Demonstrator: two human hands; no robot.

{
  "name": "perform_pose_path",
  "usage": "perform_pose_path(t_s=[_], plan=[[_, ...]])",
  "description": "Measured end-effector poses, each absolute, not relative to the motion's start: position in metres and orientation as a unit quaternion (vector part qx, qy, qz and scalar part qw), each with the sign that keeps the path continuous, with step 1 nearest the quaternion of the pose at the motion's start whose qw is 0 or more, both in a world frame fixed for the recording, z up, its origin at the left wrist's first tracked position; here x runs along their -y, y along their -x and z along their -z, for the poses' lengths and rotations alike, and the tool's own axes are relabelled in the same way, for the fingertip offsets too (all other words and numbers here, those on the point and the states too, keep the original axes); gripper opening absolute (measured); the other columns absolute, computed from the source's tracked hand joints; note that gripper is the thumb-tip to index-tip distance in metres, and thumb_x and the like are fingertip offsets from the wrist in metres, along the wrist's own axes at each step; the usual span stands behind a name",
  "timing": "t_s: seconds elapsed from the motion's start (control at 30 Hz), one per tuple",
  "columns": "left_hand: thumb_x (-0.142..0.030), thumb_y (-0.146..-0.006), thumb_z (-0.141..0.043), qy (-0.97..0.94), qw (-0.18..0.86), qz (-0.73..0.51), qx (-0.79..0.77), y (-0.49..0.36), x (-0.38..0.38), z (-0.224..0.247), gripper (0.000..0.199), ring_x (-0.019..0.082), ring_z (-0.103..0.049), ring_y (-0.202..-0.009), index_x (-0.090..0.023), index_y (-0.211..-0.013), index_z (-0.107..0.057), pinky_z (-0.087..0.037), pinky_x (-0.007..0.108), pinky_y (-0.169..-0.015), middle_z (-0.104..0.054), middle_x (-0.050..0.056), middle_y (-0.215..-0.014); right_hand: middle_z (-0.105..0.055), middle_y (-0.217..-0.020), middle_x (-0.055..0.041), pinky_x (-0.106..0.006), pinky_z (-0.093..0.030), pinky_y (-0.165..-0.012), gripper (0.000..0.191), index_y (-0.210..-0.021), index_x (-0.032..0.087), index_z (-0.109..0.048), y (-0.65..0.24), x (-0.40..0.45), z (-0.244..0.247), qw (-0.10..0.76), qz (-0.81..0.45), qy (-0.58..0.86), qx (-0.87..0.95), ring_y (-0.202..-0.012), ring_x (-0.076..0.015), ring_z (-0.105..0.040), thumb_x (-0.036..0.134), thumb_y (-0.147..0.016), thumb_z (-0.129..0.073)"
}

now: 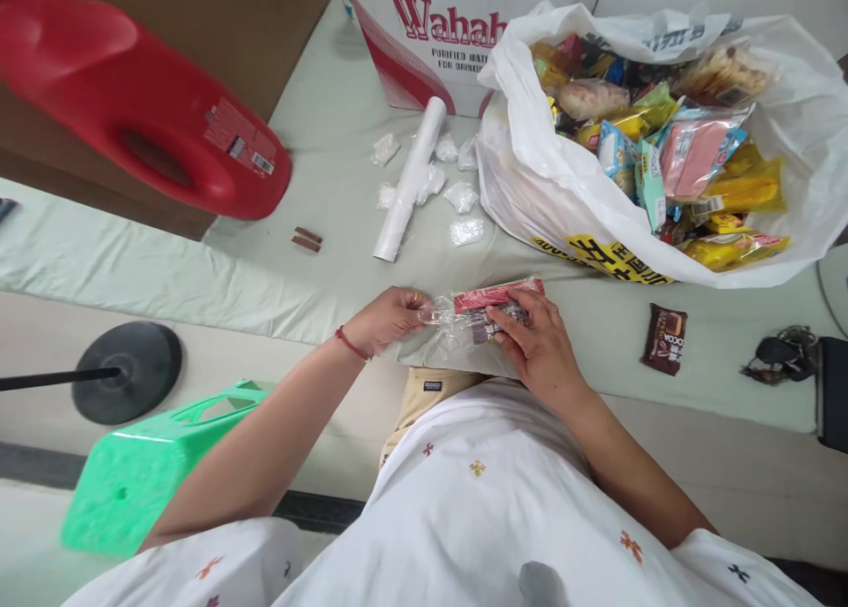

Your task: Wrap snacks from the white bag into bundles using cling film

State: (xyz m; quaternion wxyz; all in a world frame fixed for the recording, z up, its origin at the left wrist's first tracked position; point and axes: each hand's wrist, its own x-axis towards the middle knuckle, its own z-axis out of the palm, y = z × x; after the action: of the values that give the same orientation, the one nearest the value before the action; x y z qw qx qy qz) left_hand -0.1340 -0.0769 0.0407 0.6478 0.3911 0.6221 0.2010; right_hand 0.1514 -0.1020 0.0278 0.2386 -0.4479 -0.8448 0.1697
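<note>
Left hand (396, 315) pinched clear plastic (451, 335)
Right of that closed grip — the right hand (540, 337), loosely open, touched a red packet (487, 297).

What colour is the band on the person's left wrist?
Red; the band shows best in the head view.

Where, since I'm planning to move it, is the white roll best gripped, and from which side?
I'd pinch the white roll across its width near the end closest to the camera, coming from that side: it lies slantwise, that end pokes out free, and crumpled clear plastic crowds its middle.
</note>
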Motion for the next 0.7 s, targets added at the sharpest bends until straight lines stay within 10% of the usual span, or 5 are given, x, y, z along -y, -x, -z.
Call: perform_pose_path(t_s=[0.33,0.57,0.7], plan=[[-0.038,-0.065,-0.083,-0.359,0.605,-0.290,-0.649,0.141,0.080,-0.048,0.032,0.005,-0.038,-0.048,-0.019,-0.082,-0.064,-0.026,0.021,-0.047,-0.055,-0.006,-0.064,-0.054,-0.154,-0.0128,-0.054,-0.045,-0.119,0.036,-0.139,0.030,-0.070,-0.151,0.102,-0.028,0.239,-0.176,0.448,0.843,-0.144,-0.0291,-0.048,0.028,-0.106,-0.054],[-0.043,-0.059,-0.097,-0.275,0.656,-0.316,-0.627,0.115,0.100,-0.047,0.087,0.004,-0.039,-0.046,-0.022,-0.132,-0.054,-0.027,0.020,-0.044,-0.068,-0.004,-0.080,-0.054,-0.154,-0.0131,-0.053,-0.043,-0.121,0.037,-0.140,0.028,-0.069,-0.151,0.102,-0.027,0.239,-0.160,0.442,0.850,-0.145,-0.0285,-0.047,0.027,-0.106,-0.055],[-0.049,-0.069,-0.090,-0.392,0.547,-0.383,-0.633,0.111,0.103,-0.027,0.050,0.012,-0.060,-0.064,-0.018,-0.105,-0.075,-0.047,0.026,-0.060,-0.073,0.001,-0.079,-0.055,-0.153,-0.0140,-0.053,-0.044,-0.120,0.035,-0.138,0.027,-0.070,-0.151,0.102,-0.026,0.252,-0.156,0.439,0.848,-0.144,-0.0289,-0.049,0.028,-0.106,-0.055]])
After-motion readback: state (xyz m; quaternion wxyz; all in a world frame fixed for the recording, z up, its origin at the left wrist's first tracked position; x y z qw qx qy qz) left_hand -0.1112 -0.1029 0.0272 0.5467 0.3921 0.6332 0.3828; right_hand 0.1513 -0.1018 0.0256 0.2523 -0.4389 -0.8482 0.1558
